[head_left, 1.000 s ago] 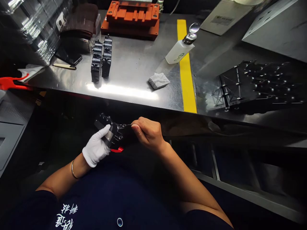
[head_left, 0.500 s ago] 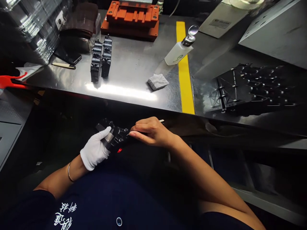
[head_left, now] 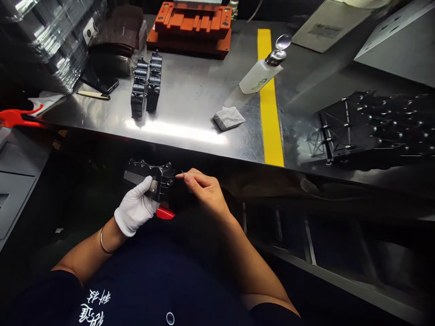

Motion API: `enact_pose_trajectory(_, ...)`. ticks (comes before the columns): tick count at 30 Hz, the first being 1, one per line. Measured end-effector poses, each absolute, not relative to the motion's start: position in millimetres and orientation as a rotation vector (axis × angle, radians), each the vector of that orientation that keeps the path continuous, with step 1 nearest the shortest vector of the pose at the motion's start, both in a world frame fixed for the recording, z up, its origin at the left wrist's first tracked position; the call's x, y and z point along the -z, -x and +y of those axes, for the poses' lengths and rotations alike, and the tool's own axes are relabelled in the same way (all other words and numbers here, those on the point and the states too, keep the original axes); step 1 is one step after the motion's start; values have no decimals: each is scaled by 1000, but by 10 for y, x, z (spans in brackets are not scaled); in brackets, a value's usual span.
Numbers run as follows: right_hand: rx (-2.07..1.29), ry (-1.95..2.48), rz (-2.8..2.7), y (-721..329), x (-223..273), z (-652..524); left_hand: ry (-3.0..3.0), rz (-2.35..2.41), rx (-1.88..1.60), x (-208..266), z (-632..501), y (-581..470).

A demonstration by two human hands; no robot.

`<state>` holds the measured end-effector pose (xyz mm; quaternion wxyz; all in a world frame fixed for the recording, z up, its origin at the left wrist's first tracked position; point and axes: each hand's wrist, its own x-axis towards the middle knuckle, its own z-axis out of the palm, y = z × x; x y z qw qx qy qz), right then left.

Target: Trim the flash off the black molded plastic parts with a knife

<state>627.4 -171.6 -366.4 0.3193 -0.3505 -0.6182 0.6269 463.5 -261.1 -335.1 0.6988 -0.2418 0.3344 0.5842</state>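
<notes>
My left hand (head_left: 136, 206), in a white glove, grips a black moulded part (head_left: 165, 174) by its lower edge, thumb over a flat metal plate (head_left: 137, 178) on its face. The part has a wavy upper edge and round holes at its right end. Just right of that end is my bare right hand (head_left: 205, 188). Its thumb and forefinger pinch a thin tool with a fine dark tip (head_left: 184, 173); most of the tool is hidden by the hand. Whether the tool touches the part I cannot tell. A red piece (head_left: 165, 213) shows below the part.
On the metal bench (head_left: 190, 104) stand two black moulded parts (head_left: 139, 88), an orange fixture (head_left: 193, 27), a white pump bottle (head_left: 261, 74) and a folded white wipe (head_left: 229, 118). A cream pen-like tool (head_left: 93, 94) lies at left. Several black parts (head_left: 384, 120) stand right of the yellow tape (head_left: 272, 122).
The black part has turned and risen slightly, so more of its metal plate shows. My right hand has rotated and drawn back a little from its end. More of the red piece is visible.
</notes>
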Motion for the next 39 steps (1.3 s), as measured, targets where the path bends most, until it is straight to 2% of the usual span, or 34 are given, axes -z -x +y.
enact_pose_trajectory(6, -1709, 1030, -1399, -6063, 3694, -2023, 537, 779, -1329, 3330, -2614, -4721)
enact_pose_trajectory(13, -1488, 1151, -971, -5855, 3882, -2268, 591, 676, -1285, 3276, -2622, -4784)
enact_pose_trajectory(17, -1416, 945, -1383, -6069, 3836, -2130, 602, 712, -1295, 3199, -2614, -4711)
enact_pose_trajectory(22, -1022, 672, -1869, -6335, 3703, -1972, 611, 725, -1266, 3173, -2626, -4627)
enact_pose_trajectory(27, -916, 641, -1950, -6351, 3669, -1955, 615, 733, -1247, 3178, -2634, -4641)
enact_pose_trajectory(39, -941, 621, -2033, -6361, 3655, -1876, 612, 835, -1244, 3139, -2611, -4676)
